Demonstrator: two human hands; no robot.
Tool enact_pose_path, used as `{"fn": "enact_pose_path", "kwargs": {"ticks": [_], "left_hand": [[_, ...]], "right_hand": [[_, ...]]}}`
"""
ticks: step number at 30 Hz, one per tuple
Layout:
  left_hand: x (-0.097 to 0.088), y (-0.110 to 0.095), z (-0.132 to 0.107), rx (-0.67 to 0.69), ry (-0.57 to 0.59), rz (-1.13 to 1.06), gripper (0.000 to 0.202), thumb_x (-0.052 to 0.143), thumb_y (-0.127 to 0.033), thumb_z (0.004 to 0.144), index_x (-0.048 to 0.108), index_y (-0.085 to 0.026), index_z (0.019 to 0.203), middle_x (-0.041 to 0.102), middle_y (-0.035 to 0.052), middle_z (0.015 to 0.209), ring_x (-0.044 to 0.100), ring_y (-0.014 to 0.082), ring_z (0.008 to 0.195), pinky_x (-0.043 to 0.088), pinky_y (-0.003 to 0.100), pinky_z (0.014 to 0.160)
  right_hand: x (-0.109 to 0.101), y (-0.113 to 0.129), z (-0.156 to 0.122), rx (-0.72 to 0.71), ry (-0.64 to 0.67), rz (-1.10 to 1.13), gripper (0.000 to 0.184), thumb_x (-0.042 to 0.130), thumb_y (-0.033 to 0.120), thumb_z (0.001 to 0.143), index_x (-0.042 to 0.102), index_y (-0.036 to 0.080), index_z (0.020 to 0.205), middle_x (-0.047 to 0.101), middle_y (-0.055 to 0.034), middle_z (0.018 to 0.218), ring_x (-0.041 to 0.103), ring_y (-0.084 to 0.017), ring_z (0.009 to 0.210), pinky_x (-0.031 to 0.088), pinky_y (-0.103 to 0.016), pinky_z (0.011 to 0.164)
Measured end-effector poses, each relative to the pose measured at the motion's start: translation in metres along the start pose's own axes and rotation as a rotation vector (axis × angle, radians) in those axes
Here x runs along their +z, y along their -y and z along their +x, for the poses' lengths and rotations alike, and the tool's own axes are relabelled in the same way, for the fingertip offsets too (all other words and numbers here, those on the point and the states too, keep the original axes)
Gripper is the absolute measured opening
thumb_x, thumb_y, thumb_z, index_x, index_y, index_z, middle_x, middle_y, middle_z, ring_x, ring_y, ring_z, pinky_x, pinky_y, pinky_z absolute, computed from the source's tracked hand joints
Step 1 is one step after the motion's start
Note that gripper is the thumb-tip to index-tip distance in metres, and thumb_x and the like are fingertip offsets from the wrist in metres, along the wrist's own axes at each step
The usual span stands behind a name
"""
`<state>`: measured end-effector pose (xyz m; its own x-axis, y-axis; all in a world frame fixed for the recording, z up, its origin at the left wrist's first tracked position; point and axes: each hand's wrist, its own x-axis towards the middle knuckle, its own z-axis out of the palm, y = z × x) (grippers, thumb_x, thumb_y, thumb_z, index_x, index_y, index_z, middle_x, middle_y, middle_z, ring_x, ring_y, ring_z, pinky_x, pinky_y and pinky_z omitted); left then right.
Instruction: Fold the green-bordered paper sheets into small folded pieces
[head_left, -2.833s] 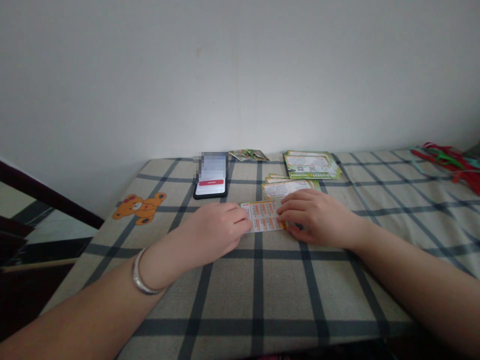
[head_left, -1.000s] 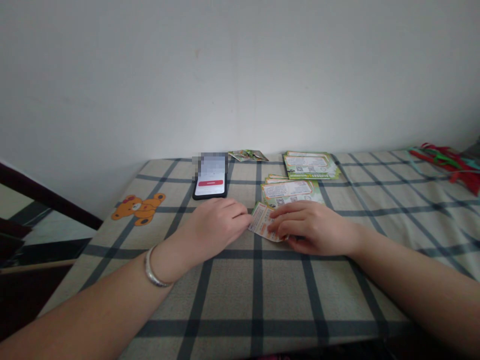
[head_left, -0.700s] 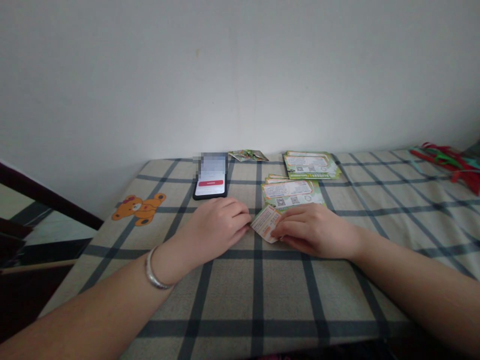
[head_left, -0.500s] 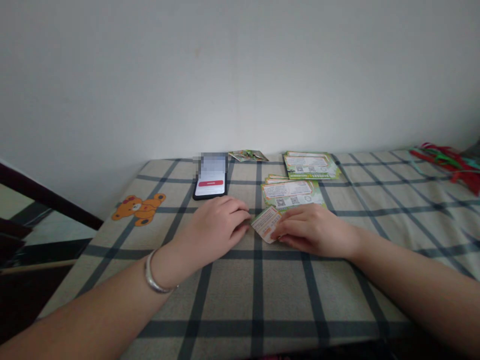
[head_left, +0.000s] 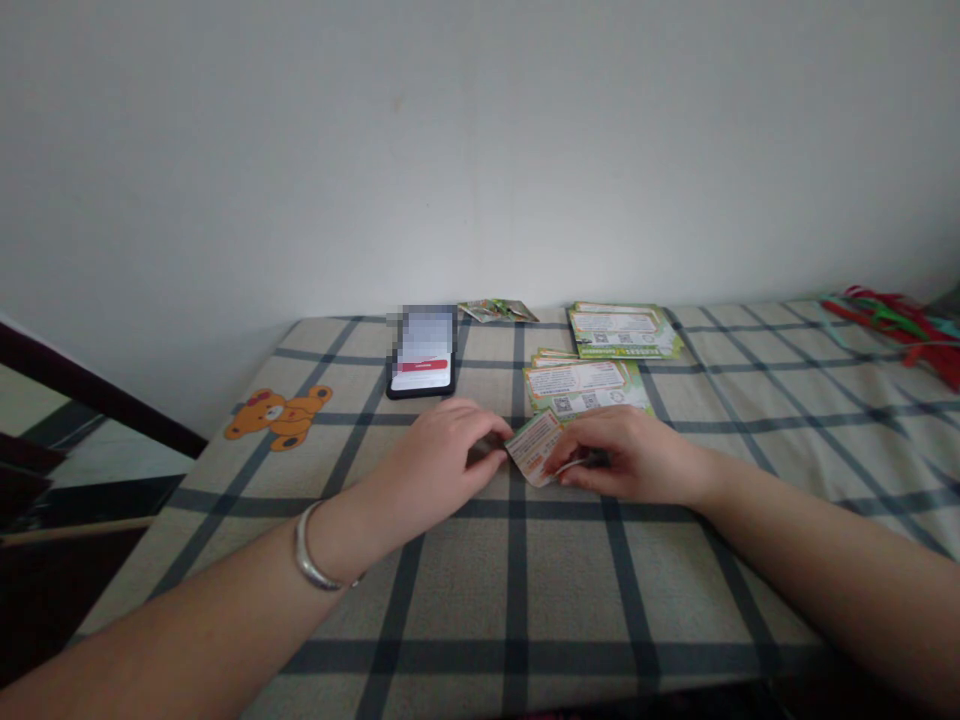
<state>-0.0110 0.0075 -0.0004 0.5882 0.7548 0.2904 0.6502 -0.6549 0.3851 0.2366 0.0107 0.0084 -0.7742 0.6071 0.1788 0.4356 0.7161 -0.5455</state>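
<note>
My right hand [head_left: 628, 452] pinches a small printed card [head_left: 535, 445] between thumb and fingers at its right side. The card is tilted, with a green edge and lines of text; part of it is hidden behind my fingers. My left hand [head_left: 459, 447], with a silver bangle at the wrist, has thumb and forefinger closed at the card's left corner. Just beyond my right hand lies a fanned pile of green and white cards [head_left: 577, 382] with QR codes. A second pile of similar cards [head_left: 616, 328] lies behind it, nearer the wall.
A phone [head_left: 422, 372] with a lit screen lies beyond my left hand. Some small patterned packets or cards [head_left: 499, 311] rest by the wall. The checked tablecloth [head_left: 450, 600] carries a bear picture [head_left: 279, 417] at left. Red and green cloth or cords [head_left: 900, 325] lie far right.
My left hand has moved slightly right, its thumb and forefinger reaching the card's corner. My right fingers have curled more, with a gap showing inside the grip. The piles have stayed put.
</note>
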Motion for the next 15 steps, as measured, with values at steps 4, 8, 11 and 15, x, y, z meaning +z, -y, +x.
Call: {"fn": "enact_pose_path", "kwargs": {"ticks": [4,8,11,15], "left_hand": [[0.0,-0.003,0.001,-0.012,-0.014,-0.039,0.012,0.062,-0.017,0.083,0.065,-0.019,0.095,0.067,0.0022,0.092,0.061,0.0183,0.09,0.049,0.035,0.082],[0.001,-0.006,0.001,-0.037,-0.038,-0.099,0.013,0.063,-0.015,0.082,0.065,-0.019,0.094,0.068,0.0009,0.09,0.062,0.0163,0.088,0.05,0.032,0.08],[0.002,-0.007,0.001,-0.058,-0.044,-0.113,0.014,0.063,-0.014,0.081,0.065,-0.02,0.094,0.068,0.0008,0.091,0.062,0.0166,0.088,0.05,0.032,0.08],[0.004,-0.008,0.001,-0.056,-0.056,-0.119,0.014,0.062,-0.014,0.081,0.065,-0.02,0.094,0.068,0.0005,0.091,0.061,0.0167,0.089,0.051,0.033,0.081]], "right_hand": [[0.0,-0.001,0.0,-0.038,-0.004,0.019,0.015,0.06,0.027,0.088,0.069,0.019,0.096,0.072,-0.0033,0.09,0.066,-0.013,0.083,0.051,-0.026,0.075],[0.005,-0.001,0.001,-0.045,-0.079,-0.026,0.015,0.06,0.03,0.089,0.068,0.02,0.097,0.072,-0.0026,0.088,0.067,-0.013,0.081,0.05,-0.025,0.074],[0.012,-0.002,0.001,0.033,-0.199,-0.02,0.018,0.065,0.034,0.085,0.064,0.019,0.097,0.072,-0.0021,0.085,0.067,-0.013,0.074,0.05,-0.023,0.065],[0.017,-0.005,0.003,0.072,-0.289,-0.015,0.021,0.068,0.037,0.082,0.058,0.018,0.082,0.069,-0.0013,0.077,0.063,-0.012,0.067,0.047,-0.021,0.057]]}}
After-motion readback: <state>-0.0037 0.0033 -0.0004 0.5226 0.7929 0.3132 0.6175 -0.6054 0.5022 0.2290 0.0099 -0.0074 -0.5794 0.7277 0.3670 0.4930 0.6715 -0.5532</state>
